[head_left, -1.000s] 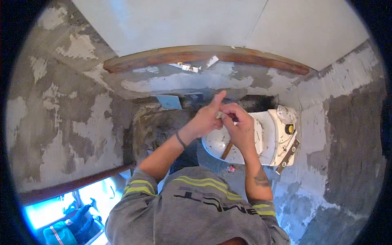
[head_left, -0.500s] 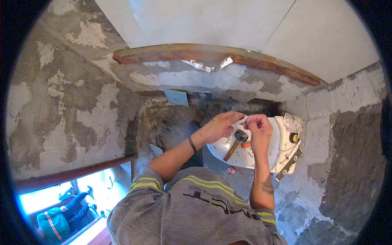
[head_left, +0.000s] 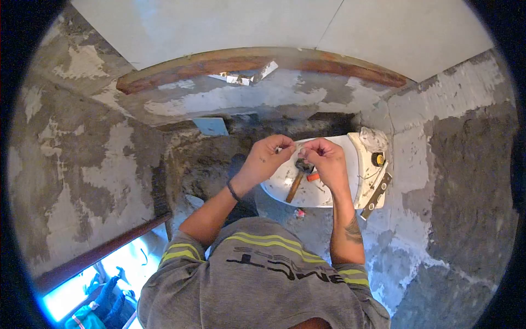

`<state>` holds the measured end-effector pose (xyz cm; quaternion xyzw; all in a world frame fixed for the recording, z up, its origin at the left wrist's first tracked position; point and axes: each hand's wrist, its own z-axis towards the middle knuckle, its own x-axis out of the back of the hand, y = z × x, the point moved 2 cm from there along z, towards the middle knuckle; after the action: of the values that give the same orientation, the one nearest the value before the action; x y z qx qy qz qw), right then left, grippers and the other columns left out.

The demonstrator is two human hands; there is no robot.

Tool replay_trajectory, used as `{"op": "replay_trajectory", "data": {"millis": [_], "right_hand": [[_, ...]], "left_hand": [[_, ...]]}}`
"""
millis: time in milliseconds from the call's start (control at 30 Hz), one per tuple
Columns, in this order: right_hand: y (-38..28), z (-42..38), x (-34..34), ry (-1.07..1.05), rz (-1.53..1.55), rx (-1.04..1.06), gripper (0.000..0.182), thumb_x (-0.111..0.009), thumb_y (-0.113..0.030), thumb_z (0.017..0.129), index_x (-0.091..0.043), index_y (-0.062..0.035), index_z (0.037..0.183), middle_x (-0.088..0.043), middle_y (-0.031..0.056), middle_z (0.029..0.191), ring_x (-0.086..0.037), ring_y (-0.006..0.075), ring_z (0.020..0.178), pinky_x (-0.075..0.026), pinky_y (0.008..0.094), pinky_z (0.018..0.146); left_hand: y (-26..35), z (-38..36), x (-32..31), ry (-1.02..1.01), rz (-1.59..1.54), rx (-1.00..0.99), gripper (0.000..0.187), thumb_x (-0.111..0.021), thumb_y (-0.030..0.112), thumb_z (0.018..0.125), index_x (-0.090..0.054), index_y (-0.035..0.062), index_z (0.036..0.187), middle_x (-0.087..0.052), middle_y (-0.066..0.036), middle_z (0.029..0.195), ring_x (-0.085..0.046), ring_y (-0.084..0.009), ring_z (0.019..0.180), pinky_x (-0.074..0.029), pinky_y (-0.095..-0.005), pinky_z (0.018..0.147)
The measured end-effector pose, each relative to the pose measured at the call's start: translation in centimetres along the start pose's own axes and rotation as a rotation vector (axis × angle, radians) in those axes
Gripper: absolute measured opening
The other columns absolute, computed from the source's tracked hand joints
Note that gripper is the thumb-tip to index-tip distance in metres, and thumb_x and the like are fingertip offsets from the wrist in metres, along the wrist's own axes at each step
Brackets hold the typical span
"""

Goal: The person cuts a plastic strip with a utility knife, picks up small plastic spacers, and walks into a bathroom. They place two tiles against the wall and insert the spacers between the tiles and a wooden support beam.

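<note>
My left hand (head_left: pixel 267 158) and my right hand (head_left: pixel 327 160) are raised close together over a white toilet lid (head_left: pixel 274 186). Both have thumb and forefinger pinched, the fingertips facing each other. Something small and whitish seems to be between them, hard to make out against the white lid. Below the hands, on the lid, lies a mallet (head_left: pixel 296 183) with a dark head and wooden handle, partly covered by my right hand. Beside it is a small orange object (head_left: pixel 313 177).
On the toilet tank (head_left: pixel 357 167) lie a spirit level (head_left: pixel 377 196), a yellow-and-black round object (head_left: pixel 378 159) and a crumpled plastic bag (head_left: pixel 373 140). A bowed wooden beam (head_left: pixel 257 60) crosses the wall ahead. A light-blue tile piece (head_left: pixel 211 126) leans there. Another person (head_left: pixel 109 299) shows through the lower-left opening.
My fingertips have moved slightly apart, and the small white piece that showed between them is less visible. The whole view has shifted, so surroundings sit farther left and mostly higher.
</note>
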<state>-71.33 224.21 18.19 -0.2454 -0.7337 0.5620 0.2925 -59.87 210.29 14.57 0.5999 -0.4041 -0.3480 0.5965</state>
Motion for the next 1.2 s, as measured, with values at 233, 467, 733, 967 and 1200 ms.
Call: {"op": "replay_trajectory", "data": {"millis": [233,467,733,967,1200], "right_hand": [[1.1,0.0,-0.4,-0.056,0.063,-0.005,0.004,-0.067,-0.001,0.079,-0.063,0.0003,0.078,-0.068,0.0054,0.077,-0.06,0.0096,0.067,-0.048,0.0233,0.062],[-0.3,-0.4,-0.3,-0.021,0.252,-0.028,0.006,-0.066,0.003,0.08,-0.06,0.0002,0.082,-0.067,0.0084,0.083,-0.063,0.012,0.071,-0.054,0.0255,0.068],[0.1,-1.1,-1.3,-0.037,0.111,-0.027,0.006,-0.067,0.002,0.082,-0.061,0.0006,0.082,-0.067,0.0078,0.082,-0.063,0.0115,0.072,-0.053,0.0254,0.067],[0.4,-1.6,-1.7,-0.087,-0.238,0.151,0.009,-0.065,0.004,0.081,-0.065,0.0018,0.089,-0.069,0.0103,0.086,-0.065,0.0163,0.076,-0.051,0.0285,0.067],[-2.8,-2.4,-3.9,-0.166,-0.348,0.354,0.012,-0.064,0.005,0.082,-0.065,0.0011,0.093,-0.069,0.0113,0.094,-0.066,0.0164,0.085,-0.053,0.0297,0.073]], "left_hand": [[1.4,-0.3,1.0,-0.09,0.218,-0.177,0.016,-0.063,0.016,0.09,-0.067,0.0004,0.093,-0.066,-0.002,0.089,-0.058,-0.0103,0.079,-0.048,-0.0268,0.072],[-0.7,-0.9,1.5,-0.31,-0.447,0.286,0.014,-0.063,0.014,0.091,-0.068,0.0062,0.102,-0.068,0.0,0.094,-0.053,-0.0047,0.07,-0.042,-0.0207,0.059],[-1.3,-1.2,0.7,-0.211,-0.443,0.207,0.012,-0.068,0.017,0.089,-0.066,0.0078,0.097,-0.061,0.006,0.078,-0.044,-0.001,0.059,-0.034,-0.0191,0.051],[-1.9,-1.6,0.4,-0.061,-0.21,-0.036,0.015,-0.071,0.017,0.085,-0.064,0.0054,0.091,-0.056,0.006,0.074,-0.047,-0.0038,0.062,-0.039,-0.0211,0.055],[0.9,-3.0,3.2,0.095,0.14,-0.28,0.013,-0.071,0.012,0.082,-0.063,0.0045,0.088,-0.056,-0.003,0.075,-0.051,-0.0092,0.061,-0.041,-0.0242,0.052]]}}
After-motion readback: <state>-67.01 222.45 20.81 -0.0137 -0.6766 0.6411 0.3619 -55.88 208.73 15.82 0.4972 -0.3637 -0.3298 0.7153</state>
